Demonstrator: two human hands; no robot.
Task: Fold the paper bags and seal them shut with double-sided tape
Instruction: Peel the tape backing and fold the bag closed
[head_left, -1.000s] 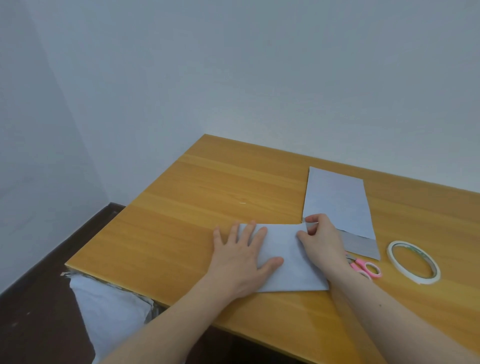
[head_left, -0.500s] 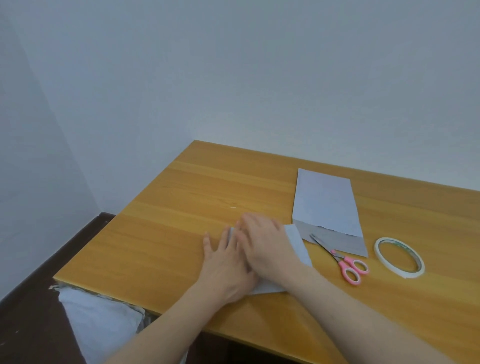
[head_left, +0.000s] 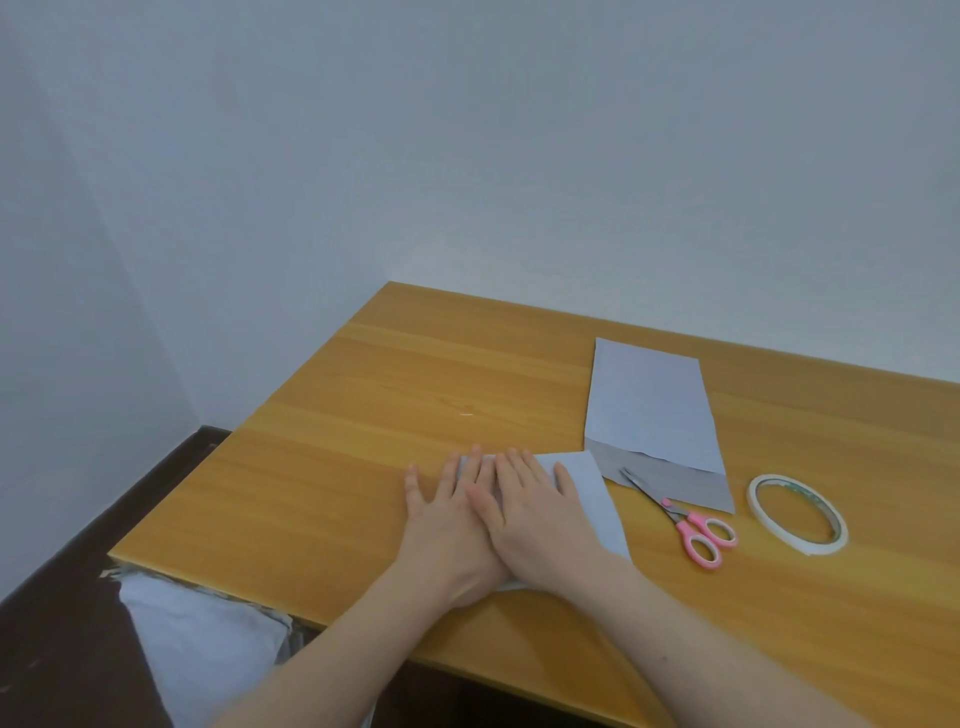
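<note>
near edge of table (head_left: 322, 467) | folded paper bag (head_left: 592, 493) under both palms | left hand (head_left: 447, 525) and right hand (head_left: 530, 514) flat, fingers straight, pressing crease | i expect uneven pressure could skew the fold | tape roll (head_left: 797, 514) untouched, right

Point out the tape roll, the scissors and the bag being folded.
tape roll (head_left: 759, 501): head view, left side of ring.
scissors (head_left: 698, 530): head view, pink handles.
folded bag (head_left: 597, 493): head view, bare right part beside the hands.
</note>
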